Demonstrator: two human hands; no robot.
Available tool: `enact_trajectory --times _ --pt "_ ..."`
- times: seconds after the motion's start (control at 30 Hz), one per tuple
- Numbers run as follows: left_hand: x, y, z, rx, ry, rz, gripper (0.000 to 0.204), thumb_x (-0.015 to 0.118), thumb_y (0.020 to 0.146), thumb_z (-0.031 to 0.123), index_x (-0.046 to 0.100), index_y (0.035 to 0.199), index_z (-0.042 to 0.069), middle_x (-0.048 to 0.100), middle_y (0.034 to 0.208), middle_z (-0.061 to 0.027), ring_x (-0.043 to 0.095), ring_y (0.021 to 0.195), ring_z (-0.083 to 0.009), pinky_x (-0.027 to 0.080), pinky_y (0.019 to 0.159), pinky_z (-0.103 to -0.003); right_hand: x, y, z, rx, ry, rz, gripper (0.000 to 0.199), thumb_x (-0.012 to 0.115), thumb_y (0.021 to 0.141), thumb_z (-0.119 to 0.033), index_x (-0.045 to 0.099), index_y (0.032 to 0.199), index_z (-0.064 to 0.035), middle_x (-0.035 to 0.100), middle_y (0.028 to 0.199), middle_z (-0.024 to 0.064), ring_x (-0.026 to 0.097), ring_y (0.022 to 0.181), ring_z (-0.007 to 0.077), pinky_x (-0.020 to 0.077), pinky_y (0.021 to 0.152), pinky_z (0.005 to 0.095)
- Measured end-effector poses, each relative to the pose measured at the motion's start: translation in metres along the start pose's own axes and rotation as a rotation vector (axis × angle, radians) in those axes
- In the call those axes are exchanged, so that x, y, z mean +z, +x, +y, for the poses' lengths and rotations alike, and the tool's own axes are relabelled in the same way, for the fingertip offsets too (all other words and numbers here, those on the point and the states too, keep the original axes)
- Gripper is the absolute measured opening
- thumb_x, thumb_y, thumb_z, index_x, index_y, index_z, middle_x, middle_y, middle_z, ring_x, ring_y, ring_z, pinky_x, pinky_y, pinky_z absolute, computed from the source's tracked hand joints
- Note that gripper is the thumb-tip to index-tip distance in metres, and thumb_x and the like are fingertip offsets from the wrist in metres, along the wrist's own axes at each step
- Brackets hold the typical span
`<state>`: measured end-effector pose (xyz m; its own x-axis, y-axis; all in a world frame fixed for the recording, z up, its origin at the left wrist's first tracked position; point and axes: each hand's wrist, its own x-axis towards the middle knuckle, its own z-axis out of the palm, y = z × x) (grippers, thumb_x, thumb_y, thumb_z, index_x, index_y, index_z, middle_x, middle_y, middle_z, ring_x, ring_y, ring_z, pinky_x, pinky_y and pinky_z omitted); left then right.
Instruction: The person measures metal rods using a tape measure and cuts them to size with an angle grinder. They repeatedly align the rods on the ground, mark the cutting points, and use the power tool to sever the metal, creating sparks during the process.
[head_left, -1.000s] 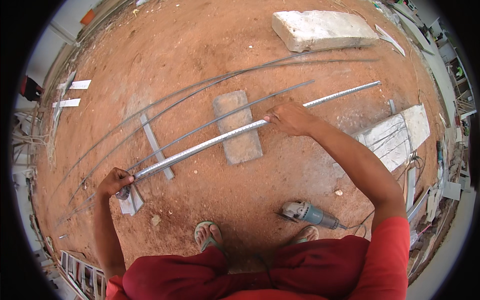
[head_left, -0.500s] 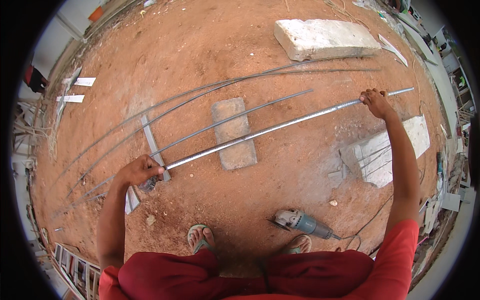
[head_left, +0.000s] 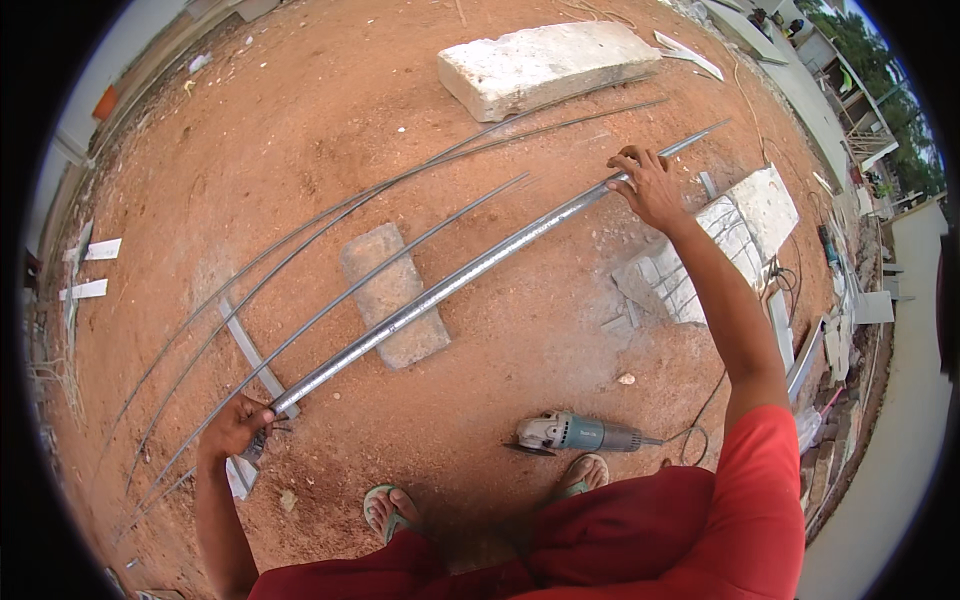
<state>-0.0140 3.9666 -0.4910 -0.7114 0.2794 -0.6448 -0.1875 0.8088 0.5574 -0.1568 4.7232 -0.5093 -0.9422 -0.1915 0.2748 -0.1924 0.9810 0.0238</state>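
Note:
A long, shiny metal pipe point(head_left: 478, 264) slants across in front of me, held above the ground. My left hand point(head_left: 236, 428) is closed around its near left end. Farther along to the right, my right hand point(head_left: 652, 192) curves its fingers over the pipe, with the thumb underneath. The far end sticks out past the right hand. Beneath and beyond the pipe run several thin metal rods point(head_left: 440, 223); one crosses a flat grey stone block point(head_left: 415, 335). A dark object point(head_left: 256, 446) beside my left hand is mostly hidden.
An angle grinder point(head_left: 580, 433) lies by my right foot, its cord trailing right. A big pale concrete slab point(head_left: 550, 62) lies at the back. Another slab point(head_left: 765, 212) with thin bars on it lies to the right. A flat metal strip point(head_left: 255, 350) lies at left.
The view has turned right, so the ground things sit farther left. The pipe now slants more steeply and looks larger. Both hands remain on it.

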Motion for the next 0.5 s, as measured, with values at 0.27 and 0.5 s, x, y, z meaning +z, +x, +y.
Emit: enact_trajectory --times 0.27,0.5 --pt "0.029 0.006 0.029 0.027 -0.049 -0.045 0.032 0.069 0.091 0.025 0.073 0.070 0.001 0.065 0.062 -0.0066 0.057 0.061 -0.0177 0.046 0.063 -0.038 0.056 -0.044 0.002 0.904 0.383 0.429 0.078 0.074 0.094 -0.029 0.037 0.145 0.0171 0.046 0.143 0.0357 0.048 0.133 0.0474 0.0373 0.113 0.0545" --pt "0.037 0.007 0.035 0.025 -0.068 -0.024 0.041 0.071 0.093 0.034 0.073 0.071 0.000 0.065 0.062 -0.0062 0.056 0.059 -0.0150 0.044 0.060 -0.037 0.041 -0.010 0.012 1.239 0.996 0.625 0.034 0.063 0.103 -0.019 0.058 0.121 0.0092 0.069 0.095 0.0163 0.069 0.077 0.0226 0.0550 0.053 0.0372"
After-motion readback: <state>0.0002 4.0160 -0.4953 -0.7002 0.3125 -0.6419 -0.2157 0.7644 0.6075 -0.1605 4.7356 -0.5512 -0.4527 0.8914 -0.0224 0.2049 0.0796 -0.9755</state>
